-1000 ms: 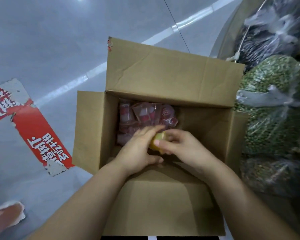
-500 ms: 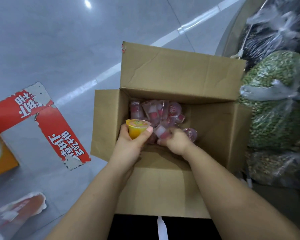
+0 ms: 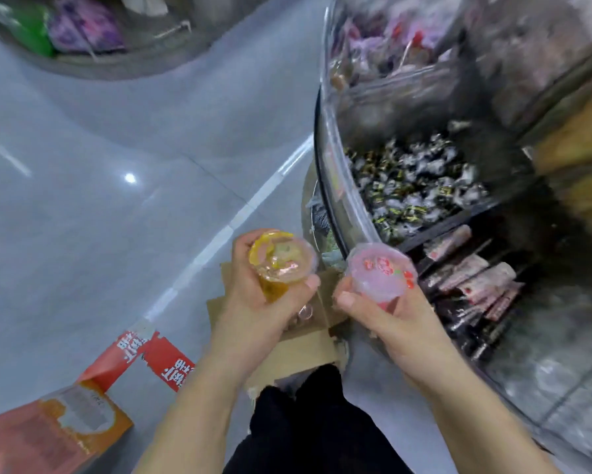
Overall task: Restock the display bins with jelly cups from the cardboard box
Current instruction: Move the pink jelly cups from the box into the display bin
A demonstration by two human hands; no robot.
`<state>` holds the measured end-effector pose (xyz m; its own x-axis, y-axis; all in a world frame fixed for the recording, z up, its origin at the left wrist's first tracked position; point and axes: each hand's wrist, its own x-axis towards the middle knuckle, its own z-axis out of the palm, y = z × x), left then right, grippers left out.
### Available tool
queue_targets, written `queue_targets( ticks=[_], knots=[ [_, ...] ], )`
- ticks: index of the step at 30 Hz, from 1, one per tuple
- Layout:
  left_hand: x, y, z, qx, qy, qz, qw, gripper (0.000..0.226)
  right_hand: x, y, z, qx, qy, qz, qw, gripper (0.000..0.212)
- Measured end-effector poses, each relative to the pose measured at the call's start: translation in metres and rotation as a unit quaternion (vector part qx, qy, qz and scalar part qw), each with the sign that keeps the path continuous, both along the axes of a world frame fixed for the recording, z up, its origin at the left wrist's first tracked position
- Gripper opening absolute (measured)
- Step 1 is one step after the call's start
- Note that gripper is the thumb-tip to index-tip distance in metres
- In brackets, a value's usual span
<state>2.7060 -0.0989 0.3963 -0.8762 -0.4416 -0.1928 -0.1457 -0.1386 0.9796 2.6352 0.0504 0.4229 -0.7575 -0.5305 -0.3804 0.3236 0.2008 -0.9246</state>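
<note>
Now our left hand [image 3: 253,302] grips the orange jelly cup [image 3: 280,260], our right hand [image 3: 387,313] the pink jelly cup [image 3: 381,271]; clear curved display bins [image 3: 342,186] lie forward-right, nearer our right.

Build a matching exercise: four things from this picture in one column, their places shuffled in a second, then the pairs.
1. yellow cup
2. pink cup
3. cardboard box
4. orange carton

A. floor, lower left corner
B. left hand
C. below both hands
D. right hand

Pairs: 1-B, 2-D, 3-C, 4-A
</note>
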Motion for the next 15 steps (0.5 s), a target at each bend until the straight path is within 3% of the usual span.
queue_targets(
  ticks=[4,7,11,15],
  knots=[
    [-0.034,0.036,0.103,-0.059,0.102,-0.096,0.988,0.043,-0.002,0.051,0.105,0.012,0.186,-0.047,0.981,0.042],
    [-0.054,0.07,0.15,-0.097,0.158,-0.158,0.97,0.044,-0.006,0.094,0.151,0.009,0.26,-0.104,0.96,0.052],
    [-0.079,0.118,0.186,-0.131,0.193,-0.212,0.949,0.051,-0.016,0.15,0.177,-0.015,0.268,-0.202,0.942,0.056],
    [-0.111,0.157,0.212,-0.19,0.205,-0.233,0.932,0.07,-0.036,0.202,0.191,-0.007,0.262,-0.235,0.936,0.055]
  ],
)
